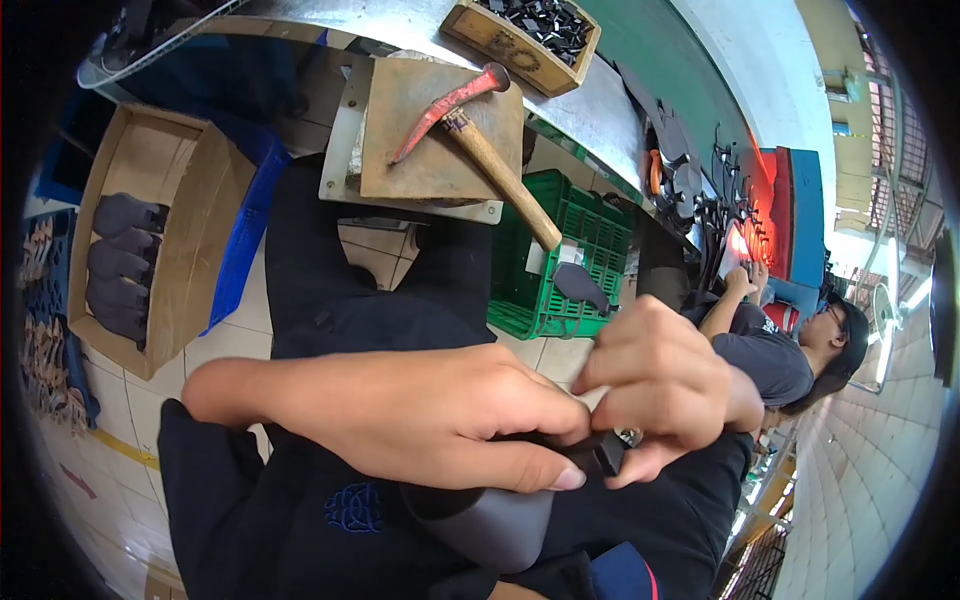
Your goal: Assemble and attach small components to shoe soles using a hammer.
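Observation:
A smooth dark grey piece (490,525), broad and rounded at one end and narrowing toward the other, is held close in front of my torso. My left hand (460,405) wraps over it, the thumb lying along its side, so much of it is hidden. At its narrow end my right hand (660,390) is closed, fingers curled and slightly blurred. A small flat black piece (607,455) shows between the right thumb and the narrow end; whether it is joined to the dark grey piece I cannot tell.
A hammer (500,180) with a red head lies on a worn board (430,170) ahead. Beyond stands a wooden box (510,50) of small black pieces. Similar dark pieces (120,265) fill a carton (190,250) at left. Right are a green crate (515,270) and another person (770,350).

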